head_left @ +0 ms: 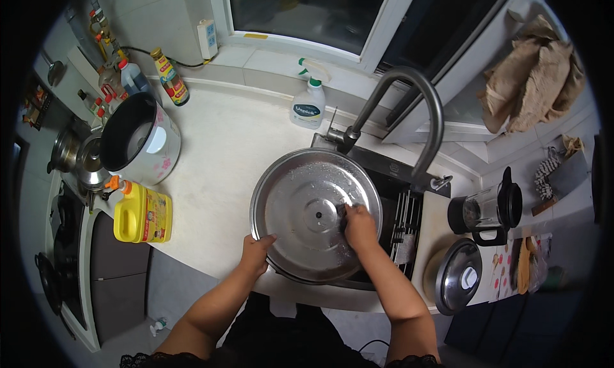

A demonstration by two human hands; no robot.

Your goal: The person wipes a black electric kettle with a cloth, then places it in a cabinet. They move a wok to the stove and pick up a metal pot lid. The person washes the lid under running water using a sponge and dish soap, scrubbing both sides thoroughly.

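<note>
Steel lid: the wide round steel lid [300, 208] is spanning the counter's front stretch and the left part of the sink [377, 158]; its ringed face is turning up toward the camera, wet droplets showing, a small dark spot sitting at the centre.
Left hand: the left hand [254, 256] is clamping the lid's near-left rim, thumb lying over the edge onto the upper face.
Right hand: the right hand [360, 228] is resting on the lid's face, right of centre, fingers curling in — cannot tell whether they are closing on anything.
Sink side: the curved faucet [437, 121] is arching above the sink, its spout standing beyond the lid; a wire rack [404, 217] is sitting just right of the lid.
Counter, left: a flowered pot [167, 147] is standing open-topped, a yellow pump jug [144, 214] standing near it; a clear spray bottle [307, 109] is standing behind the lid, by the window ledge.
Counter, right: a blender jug [486, 208] is standing behind a lidded pot [457, 275].
</note>
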